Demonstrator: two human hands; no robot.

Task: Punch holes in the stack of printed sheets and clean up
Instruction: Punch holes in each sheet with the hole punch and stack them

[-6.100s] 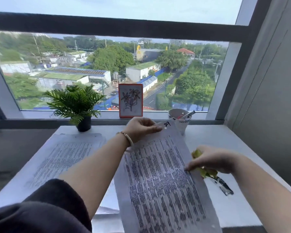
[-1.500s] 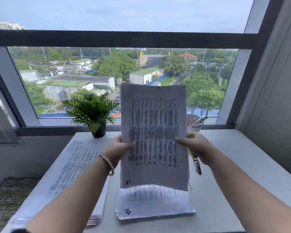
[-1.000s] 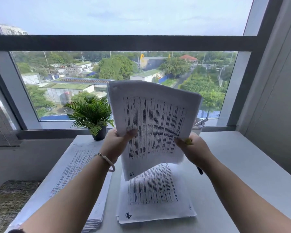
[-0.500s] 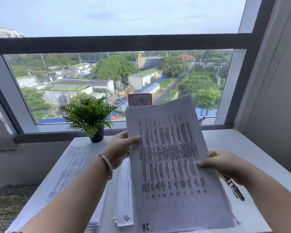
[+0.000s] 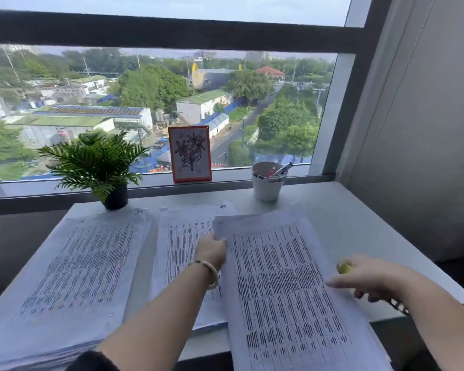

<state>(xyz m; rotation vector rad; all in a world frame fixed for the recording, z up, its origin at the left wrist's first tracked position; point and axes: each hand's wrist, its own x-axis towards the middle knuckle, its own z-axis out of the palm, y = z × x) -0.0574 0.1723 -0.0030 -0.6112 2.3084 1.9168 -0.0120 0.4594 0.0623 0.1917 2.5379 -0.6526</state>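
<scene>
A printed sheet (image 5: 284, 290) lies slanted across the white table (image 5: 359, 223), its near end hanging past the front edge. My left hand (image 5: 212, 250) grips its upper left edge. My right hand (image 5: 370, 279) is at the sheet's right edge, one finger stretched onto the paper, the others curled round a yellow-handled hole punch (image 5: 344, 268) whose metal end pokes out below the wrist. The sheet partly covers a middle stack of printed sheets (image 5: 182, 236). A thicker stack (image 5: 78, 263) lies at the left.
On the sill and the table's back edge stand a small potted fern (image 5: 97, 167), a red-framed flower drawing (image 5: 190, 153) and a white cup with pens (image 5: 268, 180). A grey wall (image 5: 413, 129) closes the right side. Bare table shows right of the sheet.
The sheet I held up in front of the window has come down flat onto the table, over the middle stack. Both hands dropped with it and kept to its edges.
</scene>
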